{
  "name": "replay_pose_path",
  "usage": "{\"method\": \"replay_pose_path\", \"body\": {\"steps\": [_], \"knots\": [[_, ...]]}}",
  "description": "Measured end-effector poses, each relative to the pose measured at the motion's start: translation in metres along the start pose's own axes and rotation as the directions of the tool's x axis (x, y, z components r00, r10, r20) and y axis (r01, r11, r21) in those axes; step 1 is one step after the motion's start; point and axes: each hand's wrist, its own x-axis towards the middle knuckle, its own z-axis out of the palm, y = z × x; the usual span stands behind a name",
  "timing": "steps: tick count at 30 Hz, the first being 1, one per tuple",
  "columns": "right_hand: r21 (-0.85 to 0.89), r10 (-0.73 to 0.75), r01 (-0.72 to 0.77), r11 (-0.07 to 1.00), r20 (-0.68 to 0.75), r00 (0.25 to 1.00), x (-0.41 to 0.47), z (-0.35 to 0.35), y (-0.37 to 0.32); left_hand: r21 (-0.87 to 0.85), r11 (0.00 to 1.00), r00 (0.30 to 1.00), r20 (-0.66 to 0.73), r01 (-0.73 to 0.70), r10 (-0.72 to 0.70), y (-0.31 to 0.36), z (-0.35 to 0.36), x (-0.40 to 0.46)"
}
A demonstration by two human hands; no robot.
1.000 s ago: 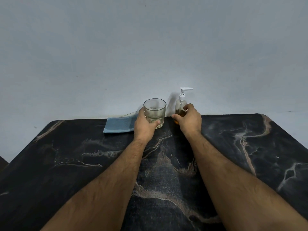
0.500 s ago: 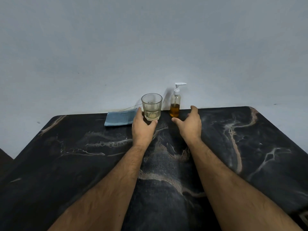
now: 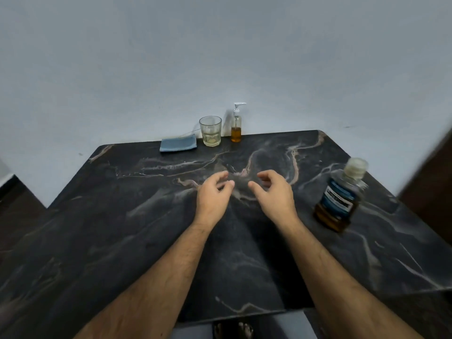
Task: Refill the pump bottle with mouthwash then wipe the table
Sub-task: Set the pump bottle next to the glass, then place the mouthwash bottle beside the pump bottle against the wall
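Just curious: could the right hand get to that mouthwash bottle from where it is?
Probably yes. The right hand is empty, and only bare table lies between it and the mouthwash bottle.

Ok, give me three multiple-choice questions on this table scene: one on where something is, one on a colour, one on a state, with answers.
1. Where is the folded cloth?
A. left of the glass
B. under the mouthwash bottle
C. in the right hand

2. What colour is the liquid in the pump bottle?
A. blue
B. amber
C. clear

3. What are the hands doing?
A. left hand holds the glass
B. both empty, fingers curled
C. both wiping

Answers:
1 A, the cloth lies by the wall beside the glass.
2 B, its lower part shows amber.
3 B, neither touches anything.
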Motion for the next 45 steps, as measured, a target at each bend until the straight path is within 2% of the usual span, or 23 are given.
{"method": "replay_pose_path", "body": {"steps": [5,9,14,18,22,24,28,33,38,42,45], "knots": [[0.061,0.027,-0.024,0.998,-0.054,0.998,-0.05,-0.041,0.015,-0.033,0.999,0.997,0.076,-0.029,0.032,0.017,0.027,-0.047],[0.091,0.03,-0.014,0.996,-0.169,0.985,-0.076,-0.074,0.03,-0.072,0.997,0.988,0.148,-0.031,0.042,0.031,0.056,-0.065],[0.098,0.087,-0.054,0.994,-0.372,0.924,-0.095,-0.11,0.05,-0.128,0.992,0.965,0.259,-0.01,0.043,0.051,0.093,-0.073],[0.095,0.148,-0.118,0.988,-0.454,0.879,-0.092,-0.135,0.062,-0.137,0.991,0.941,0.336,0.01,0.037,0.07,0.117,-0.067],[0.058,0.218,-0.21,0.976,-0.258,0.941,-0.077,-0.147,0.07,-0.125,0.992,0.913,0.408,0.035,0.019,0.086,0.129,-0.06],[0.044,0.211,-0.207,0.977,-0.204,0.956,-0.07,-0.147,0.073,-0.129,0.991,0.894,0.448,0.043,0.019,0.093,0.134,-0.058],[0.024,0.183,-0.182,0.983,-0.202,0.962,-0.061,-0.145,0.076,-0.105,0.993,0.858,0.514,0.047,0.013,0.091,0.142,-0.056],[0.07,0.177,-0.165,0.984,-0.217,0.96,-0.054,-0.143,0.079,-0.086,0.993,0.853,0.521,0.077,-0.021,0.079,0.146,-0.054],[0.128,0.164,-0.141,0.982,-0.194,0.967,-0.041,-0.14,0.086,-0.111,0.992,0.902,0.431,0.062,-0.008,0.063,0.149,-0.047],[0.247,0.149,-0.121,0.962,-0.1,0.984,-0.021,-0.129,0.079,-0.112,0.993,0.959,0.285,0.033,0.0,0.056,0.142,-0.032],[0.271,0.1,-0.081,0.959,-0.056,0.993,0.009,-0.118,0.071,-0.113,0.993,0.977,0.215,0.017,0.008,0.054,0.131,-0.01]]}}
